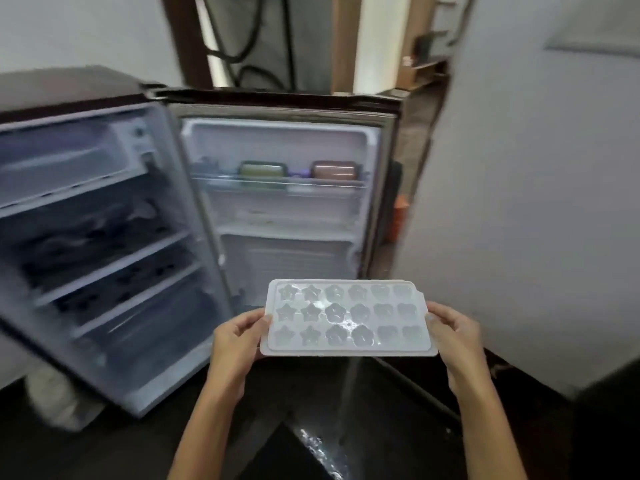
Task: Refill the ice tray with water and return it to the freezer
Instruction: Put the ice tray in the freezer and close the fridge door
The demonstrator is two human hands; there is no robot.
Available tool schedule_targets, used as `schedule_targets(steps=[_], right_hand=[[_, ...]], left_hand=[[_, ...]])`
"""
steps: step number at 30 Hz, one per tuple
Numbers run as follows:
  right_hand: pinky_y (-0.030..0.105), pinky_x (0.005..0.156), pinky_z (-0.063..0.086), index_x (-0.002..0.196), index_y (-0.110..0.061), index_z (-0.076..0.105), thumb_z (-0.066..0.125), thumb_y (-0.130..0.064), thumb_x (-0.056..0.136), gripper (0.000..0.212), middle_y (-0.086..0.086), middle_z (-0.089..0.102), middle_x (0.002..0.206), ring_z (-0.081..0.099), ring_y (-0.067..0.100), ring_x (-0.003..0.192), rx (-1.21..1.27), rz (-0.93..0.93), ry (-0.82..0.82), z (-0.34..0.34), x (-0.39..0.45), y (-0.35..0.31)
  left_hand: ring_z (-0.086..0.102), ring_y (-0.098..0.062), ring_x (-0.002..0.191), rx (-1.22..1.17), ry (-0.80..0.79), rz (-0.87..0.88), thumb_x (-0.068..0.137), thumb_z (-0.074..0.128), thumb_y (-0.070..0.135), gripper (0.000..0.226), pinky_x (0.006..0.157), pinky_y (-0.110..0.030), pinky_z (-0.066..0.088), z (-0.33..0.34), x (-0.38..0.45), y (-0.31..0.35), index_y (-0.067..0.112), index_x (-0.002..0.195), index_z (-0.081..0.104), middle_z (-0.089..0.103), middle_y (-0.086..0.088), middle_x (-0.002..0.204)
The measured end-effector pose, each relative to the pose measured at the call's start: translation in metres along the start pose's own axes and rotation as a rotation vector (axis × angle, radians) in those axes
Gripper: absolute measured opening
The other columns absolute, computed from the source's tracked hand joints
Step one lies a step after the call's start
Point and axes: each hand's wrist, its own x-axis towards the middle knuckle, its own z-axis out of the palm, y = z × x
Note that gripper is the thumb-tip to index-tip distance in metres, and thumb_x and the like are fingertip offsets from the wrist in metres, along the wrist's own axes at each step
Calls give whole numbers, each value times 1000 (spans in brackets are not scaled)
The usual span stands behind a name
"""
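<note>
Both hands — left hand (239,336), right hand (453,332) — grip the ice tray (348,318) by its ends, level, before the open fridge (194,188).

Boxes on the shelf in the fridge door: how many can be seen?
2. The green box stands on the left of the door shelf, the brown box on the right. More may be hidden.
</note>
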Motion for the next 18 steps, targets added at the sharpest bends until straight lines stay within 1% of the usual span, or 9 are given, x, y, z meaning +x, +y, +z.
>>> schedule_targets(steps=[2, 4, 6, 8, 10, 12, 14, 16, 18], right_hand=[[22, 56, 54, 96, -19, 72, 59, -4, 86, 22, 1, 75, 82, 72, 15, 75, -25, -11, -95, 38, 8, -2], [31, 65, 56, 96, -16, 72, 59, -3, 86, 21, 5, 75, 84, 71, 19, 78, -45, -25, -192, 77, 15, -3], [33, 70, 56, 96, -15, 72, 60, -2, 87, 20, 3, 75, 84, 71, 19, 79, -57, -45, -277, 118, 20, -3], [31, 70, 54, 98, -14, 72, 60, -3, 87, 20, 0, 75, 83, 70, 17, 79, -67, -69, -348, 158, 25, -4], [29, 67, 54, 97, -18, 72, 60, -5, 88, 20, -4, 75, 82, 71, 13, 78, -89, -103, -418, 198, 28, -6], [24, 62, 52, 97, -21, 71, 60, -7, 89, 19, -7, 75, 81, 71, 9, 75, -99, -127, -480, 237, 32, -10], [18, 57, 51, 98, -19, 70, 59, -7, 89, 19, -6, 75, 82, 70, 6, 73, -100, -152, -531, 275, 37, -15], [13, 53, 48, 97, -17, 71, 57, -4, 90, 20, -8, 75, 79, 69, 2, 68, -102, -183, -564, 310, 42, -23], [10, 49, 46, 91, -19, 70, 54, -1, 90, 24, -14, 73, 71, 67, -3, 63, -89, -211, -576, 344, 47, -29]], left_hand=[[73, -15, 76, -21, 122, 6, 91, 59, 11, 13, 60, -24, 55, -30, -2, 2, 14, 94, 71, 76, -1, 84], [72, -13, 76, -41, 224, 7, 91, 59, 11, 13, 59, -22, 54, -59, -3, 4, 14, 95, 72, 76, -1, 84], [72, -13, 75, -52, 316, 5, 91, 59, 10, 14, 57, -21, 54, -88, 1, 7, 12, 96, 71, 76, -2, 85], [72, -15, 75, -73, 397, 14, 91, 58, 8, 14, 58, -22, 54, -116, 8, 12, 9, 98, 71, 76, -5, 85], [71, -16, 76, -78, 459, 23, 91, 58, 8, 15, 61, -26, 54, -141, 17, 20, 8, 99, 71, 76, -5, 85], [70, -11, 66, -77, 502, 43, 91, 59, 8, 13, 55, -23, 53, -167, 28, 29, 9, 95, 71, 75, -1, 76], [68, -8, 59, -82, 535, 61, 90, 60, 7, 12, 48, -19, 51, -191, 40, 39, 10, 92, 72, 75, 0, 71], [70, -11, 64, -77, 549, 80, 89, 61, 6, 12, 50, -20, 52, -214, 55, 50, 9, 93, 72, 76, -4, 76], [71, -13, 68, -58, 550, 104, 89, 61, 5, 13, 51, -19, 53, -235, 70, 60, 10, 94, 71, 76, -4, 80]])
